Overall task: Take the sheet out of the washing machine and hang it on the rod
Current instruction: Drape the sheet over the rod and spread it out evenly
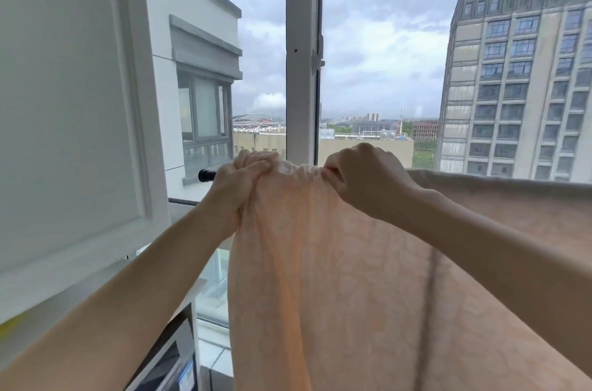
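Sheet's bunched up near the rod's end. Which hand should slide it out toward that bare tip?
Probably the left. The left hand grips the bunched sheet right beside the rod's exposed black end. The right hand pinches the gathers on the far side of the bunch.

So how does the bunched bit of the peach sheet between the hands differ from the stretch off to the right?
The bunched part of the thin peach sheet is gathered into tight wrinkles between the left hand and right hand; the right stretch lies smooth and spread. The bunched part glows paler, the right stretch duller. Both drape over the black rod.
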A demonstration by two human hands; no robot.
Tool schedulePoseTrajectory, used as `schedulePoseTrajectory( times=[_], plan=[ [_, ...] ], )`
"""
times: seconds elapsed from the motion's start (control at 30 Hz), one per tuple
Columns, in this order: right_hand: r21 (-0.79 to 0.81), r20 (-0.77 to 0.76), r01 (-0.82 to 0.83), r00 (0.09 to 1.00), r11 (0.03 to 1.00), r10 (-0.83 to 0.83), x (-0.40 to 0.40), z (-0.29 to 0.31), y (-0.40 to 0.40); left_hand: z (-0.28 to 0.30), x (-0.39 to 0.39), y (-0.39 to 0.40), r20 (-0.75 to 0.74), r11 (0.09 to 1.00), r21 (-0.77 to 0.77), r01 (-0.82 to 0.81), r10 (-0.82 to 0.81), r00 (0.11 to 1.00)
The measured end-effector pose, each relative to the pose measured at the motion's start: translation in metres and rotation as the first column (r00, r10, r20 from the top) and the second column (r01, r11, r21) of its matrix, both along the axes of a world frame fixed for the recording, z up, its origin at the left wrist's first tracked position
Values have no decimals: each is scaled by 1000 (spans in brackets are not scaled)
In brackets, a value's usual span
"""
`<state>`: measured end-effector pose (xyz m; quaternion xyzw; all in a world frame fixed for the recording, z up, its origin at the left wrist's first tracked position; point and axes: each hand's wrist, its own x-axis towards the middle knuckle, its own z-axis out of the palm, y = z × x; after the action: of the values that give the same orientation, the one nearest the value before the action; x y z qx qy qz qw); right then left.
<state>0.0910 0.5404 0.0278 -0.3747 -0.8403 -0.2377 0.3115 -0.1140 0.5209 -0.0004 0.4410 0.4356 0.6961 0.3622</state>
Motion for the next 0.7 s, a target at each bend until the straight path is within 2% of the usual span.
schedulePoseTrajectory(
  times=[0.13, 0.33, 0.53, 0.7],
  plan=[
    [78, 64, 27, 997, 997, -32, -12, 6, -4, 11, -32, 4, 93, 992, 48, -117, 113, 989],
    [38, 68, 32, 997, 999, -34, -41, 11, -4, 10, -89, 10, 85, 973, 82, -218, 211, 974],
    [-18, 116, 3, 993, 1000, -1, -83, 9, -2, -1, -146, 11, 80, 980, 57, -190, 185, 979],
    [-58, 83, -34, 996, 998, 39, -121, 5, 7, -15, -197, 10, 103, 978, 46, -202, 196, 975]
  ],
)
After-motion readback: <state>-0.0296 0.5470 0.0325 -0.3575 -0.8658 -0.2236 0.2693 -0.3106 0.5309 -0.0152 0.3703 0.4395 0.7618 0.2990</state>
